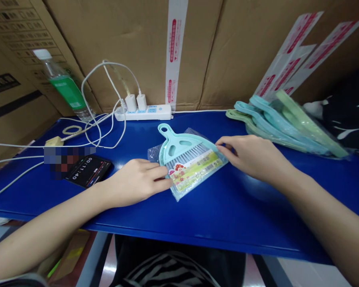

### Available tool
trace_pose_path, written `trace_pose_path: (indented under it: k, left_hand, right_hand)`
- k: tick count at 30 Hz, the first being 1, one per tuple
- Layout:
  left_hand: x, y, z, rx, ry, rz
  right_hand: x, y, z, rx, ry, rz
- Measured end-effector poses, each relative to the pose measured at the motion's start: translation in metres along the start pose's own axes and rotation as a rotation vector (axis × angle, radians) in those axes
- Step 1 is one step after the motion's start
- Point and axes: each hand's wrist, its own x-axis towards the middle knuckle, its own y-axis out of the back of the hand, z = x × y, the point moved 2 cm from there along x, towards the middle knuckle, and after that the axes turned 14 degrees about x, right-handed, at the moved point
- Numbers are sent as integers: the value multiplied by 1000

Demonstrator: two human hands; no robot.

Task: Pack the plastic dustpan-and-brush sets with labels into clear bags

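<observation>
A light-blue dustpan and brush set [182,149] in a clear plastic wrapper lies flat on the blue table, its looped handle pointing away from me. A colourful printed card [197,169] with red mushrooms shows inside the wrapper, below grey bristles. With curled fingers, my left hand [140,179] grips the set's left edge. My right hand [245,155] pinches its right edge between thumb and forefinger; the thumb tip is partly hidden.
Several wrapped green and blue dustpan sets [287,123] are stacked at the back right. A white power strip [149,113] with cables, a green-labelled bottle [68,91] and a phone [91,171] showing a timer stand left. Cardboard [131,36] walls the table's back [197,223].
</observation>
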Motion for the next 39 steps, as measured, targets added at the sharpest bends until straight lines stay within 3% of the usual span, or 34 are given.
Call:
trace_pose_path:
  k: [15,39]
  left_hand:
    - [-1,4,0,27,-16,54]
    - [0,-2,3,34,-1,-1]
  right_hand:
    - [-2,5,-1,-7,-62,-27]
    - [-1,0,-3,-20,-88,-113]
